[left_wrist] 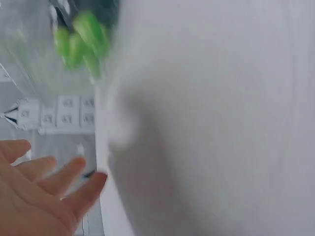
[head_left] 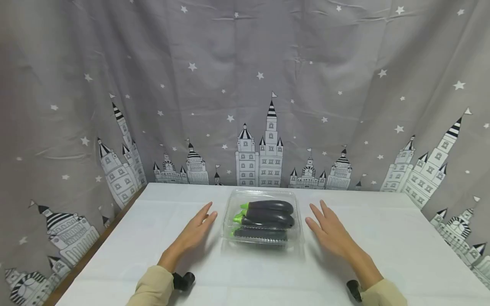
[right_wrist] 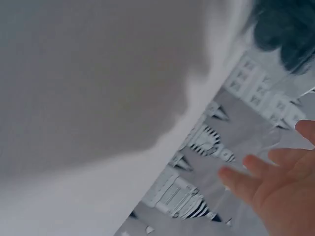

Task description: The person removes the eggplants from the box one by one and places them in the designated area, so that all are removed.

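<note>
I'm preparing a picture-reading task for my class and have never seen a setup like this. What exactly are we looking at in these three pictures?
There is no robot here, just a person's bare left hand and right hand. The wide picture comes from a camera worn on the head, looking forward and down. The other two come from cameras on the wrists, so each shows one hand close up, with the scene tilted.

On the white table sits a clear plastic container with several dark eggplants inside, their green ends toward the left hand. Behind hangs a grey curtain printed with stars and castles. The hands are on either side of the container, fingers extended, not touching it. Neither holds anything.
</note>
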`<state>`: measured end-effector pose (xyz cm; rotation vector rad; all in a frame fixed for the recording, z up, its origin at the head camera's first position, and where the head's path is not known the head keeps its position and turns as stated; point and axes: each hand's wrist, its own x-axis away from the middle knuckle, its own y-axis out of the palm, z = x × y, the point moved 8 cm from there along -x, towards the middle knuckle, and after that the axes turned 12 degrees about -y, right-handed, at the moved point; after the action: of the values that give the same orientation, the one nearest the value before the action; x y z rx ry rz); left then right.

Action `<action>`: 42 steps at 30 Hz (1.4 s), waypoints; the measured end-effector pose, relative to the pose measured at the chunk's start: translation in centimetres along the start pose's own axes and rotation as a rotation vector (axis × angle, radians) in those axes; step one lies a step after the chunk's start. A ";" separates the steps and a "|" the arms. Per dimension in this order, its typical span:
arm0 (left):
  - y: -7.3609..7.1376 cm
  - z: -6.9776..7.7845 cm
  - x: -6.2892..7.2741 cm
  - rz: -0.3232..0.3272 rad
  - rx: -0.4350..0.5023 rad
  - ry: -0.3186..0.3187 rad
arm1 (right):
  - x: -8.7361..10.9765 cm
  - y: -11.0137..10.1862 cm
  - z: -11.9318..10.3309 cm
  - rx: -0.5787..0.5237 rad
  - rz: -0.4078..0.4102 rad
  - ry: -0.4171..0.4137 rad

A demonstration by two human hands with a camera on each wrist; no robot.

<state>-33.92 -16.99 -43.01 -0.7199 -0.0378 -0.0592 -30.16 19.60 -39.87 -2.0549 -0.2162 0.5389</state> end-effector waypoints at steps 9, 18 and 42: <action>2.2 1.8 2.5 -0.234 0.608 -0.018 | 0.5 1.7 -4.1 -0.484 -0.057 0.021; 4.2 2.3 3.7 -0.296 0.668 0.003 | 1.7 3.9 -5.2 -0.645 0.008 0.065; 5.1 1.4 2.9 -0.149 0.498 -0.066 | 1.6 4.1 -3.6 -0.814 0.093 0.170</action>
<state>-30.74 -12.36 -45.17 -0.2195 -0.1634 -0.1628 -27.32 15.25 -42.25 -2.8987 -0.2667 0.3519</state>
